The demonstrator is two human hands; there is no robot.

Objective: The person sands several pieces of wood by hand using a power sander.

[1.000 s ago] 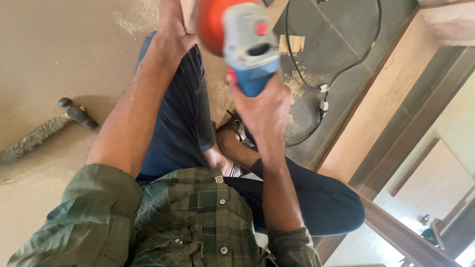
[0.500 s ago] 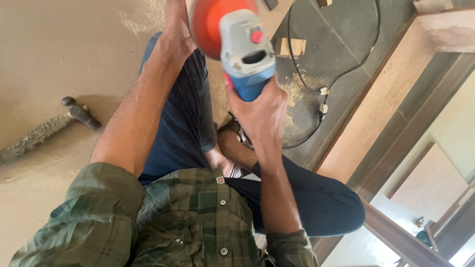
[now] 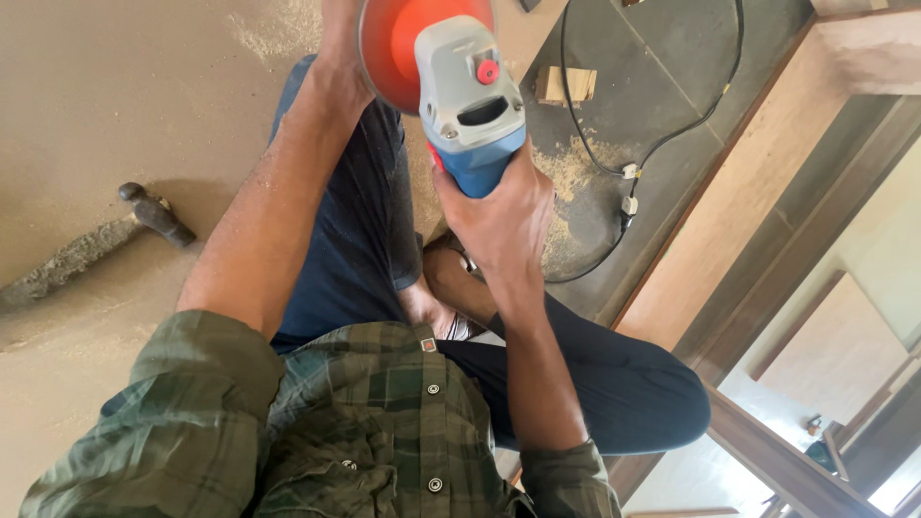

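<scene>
Blue-and-grey plastic angle grinder [image 3: 472, 105] with round orange disc, raised above a dusty floor.
Right hand [image 3: 499, 225] wraps its blue body, now lower; left hand [image 3: 341, 38], beside the disc, grip hidden.

The right hand [image 3: 501, 223] is raised with fingers curled tight in a grip, while the left arm stretches straight forward, its hand [image 3: 338, 48] mostly out of frame.

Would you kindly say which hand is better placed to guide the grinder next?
The right hand: its grip is already closed on the blue grinder; the left hand is mostly cut off at the frame's top edge.
</scene>
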